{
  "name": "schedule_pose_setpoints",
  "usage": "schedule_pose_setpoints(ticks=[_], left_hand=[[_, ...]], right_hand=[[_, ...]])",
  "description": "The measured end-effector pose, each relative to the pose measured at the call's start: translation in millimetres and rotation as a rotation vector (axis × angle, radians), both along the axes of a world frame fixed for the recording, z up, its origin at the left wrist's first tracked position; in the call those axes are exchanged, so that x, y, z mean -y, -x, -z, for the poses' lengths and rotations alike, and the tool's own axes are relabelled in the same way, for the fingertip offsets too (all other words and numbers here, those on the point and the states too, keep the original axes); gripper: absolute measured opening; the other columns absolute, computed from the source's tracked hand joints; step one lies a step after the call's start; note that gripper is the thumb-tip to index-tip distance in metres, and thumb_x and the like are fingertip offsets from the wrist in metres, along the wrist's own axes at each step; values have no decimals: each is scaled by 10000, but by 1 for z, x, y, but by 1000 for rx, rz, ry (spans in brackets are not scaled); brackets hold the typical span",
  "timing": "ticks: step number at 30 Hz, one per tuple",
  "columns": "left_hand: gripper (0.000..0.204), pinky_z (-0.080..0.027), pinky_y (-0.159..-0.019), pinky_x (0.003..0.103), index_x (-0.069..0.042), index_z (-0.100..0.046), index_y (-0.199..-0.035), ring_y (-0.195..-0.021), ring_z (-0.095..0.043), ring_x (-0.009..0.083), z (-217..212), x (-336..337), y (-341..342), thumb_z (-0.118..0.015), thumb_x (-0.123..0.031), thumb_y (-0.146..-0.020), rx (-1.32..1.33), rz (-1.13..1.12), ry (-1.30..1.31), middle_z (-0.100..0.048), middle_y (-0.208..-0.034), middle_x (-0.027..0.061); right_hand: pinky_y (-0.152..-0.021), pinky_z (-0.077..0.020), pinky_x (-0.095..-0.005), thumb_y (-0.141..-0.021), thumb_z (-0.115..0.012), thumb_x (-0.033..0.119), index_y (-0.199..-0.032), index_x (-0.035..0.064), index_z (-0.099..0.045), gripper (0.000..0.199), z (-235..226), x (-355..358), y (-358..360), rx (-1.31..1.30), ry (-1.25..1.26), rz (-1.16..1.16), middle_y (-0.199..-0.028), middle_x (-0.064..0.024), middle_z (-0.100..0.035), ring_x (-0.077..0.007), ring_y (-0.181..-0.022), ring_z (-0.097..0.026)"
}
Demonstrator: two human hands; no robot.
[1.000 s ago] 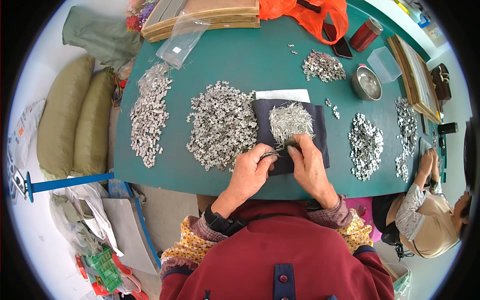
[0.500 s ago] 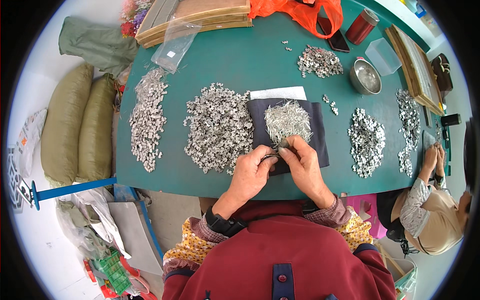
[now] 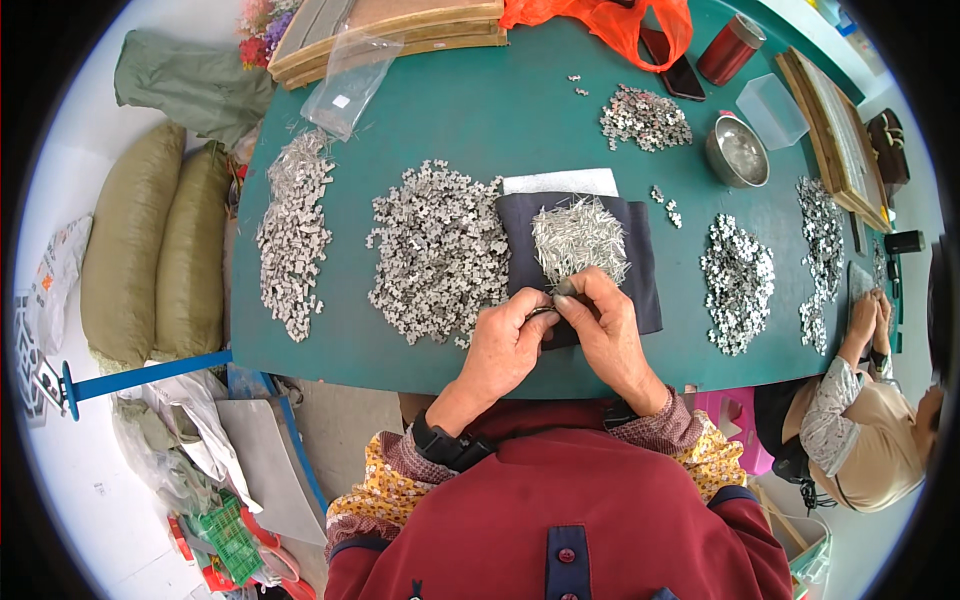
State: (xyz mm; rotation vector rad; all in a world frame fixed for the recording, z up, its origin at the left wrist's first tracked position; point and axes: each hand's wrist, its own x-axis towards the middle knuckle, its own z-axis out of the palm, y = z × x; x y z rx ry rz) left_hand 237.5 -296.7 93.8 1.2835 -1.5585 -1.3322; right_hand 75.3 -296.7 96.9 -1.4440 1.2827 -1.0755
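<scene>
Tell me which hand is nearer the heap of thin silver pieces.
Right. The right hand is at the near edge of the heap of thin silver pieces, overlapping it in view; the left hand sits left and short of it.

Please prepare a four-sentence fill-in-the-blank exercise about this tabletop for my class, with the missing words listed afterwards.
1. The tabletop is coloured ____.
2. The heap of silvery pins lies to the ____ of the biggest pile of grey pieces.
3. Compared with the right hand, the person's ____ hand is nearer that pile.
4. The cylindrical flask is coloured ____.

Missing words: green; right; left; red.
</scene>
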Motion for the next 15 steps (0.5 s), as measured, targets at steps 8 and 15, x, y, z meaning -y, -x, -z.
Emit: schedule_pose_setpoints(ticks=[8,15], left_hand=[[73,-463,-484,291,-4,-640,-963,-521,-602,124,-5,0,1,-637,-65,-924,-11,-17,-57,-641,-643,84],[64,-452,-497,224,-19,-652,-979,-552,-576,61,-5,-1,0,-613,-57,-945,-21,-5,-65,-635,-674,18]], right_hand=[[-656,-409,-217,-995,-543,66,-996,9,-570,63,11,4,8,420,-209,25,-831,-2,-575,-58,-710,-457],[-681,-420,-225,-997,-531,53,-1016,28,-534,32,6,5,6,496,-219,43,-890,-38,-603,-80,-727,-485]])
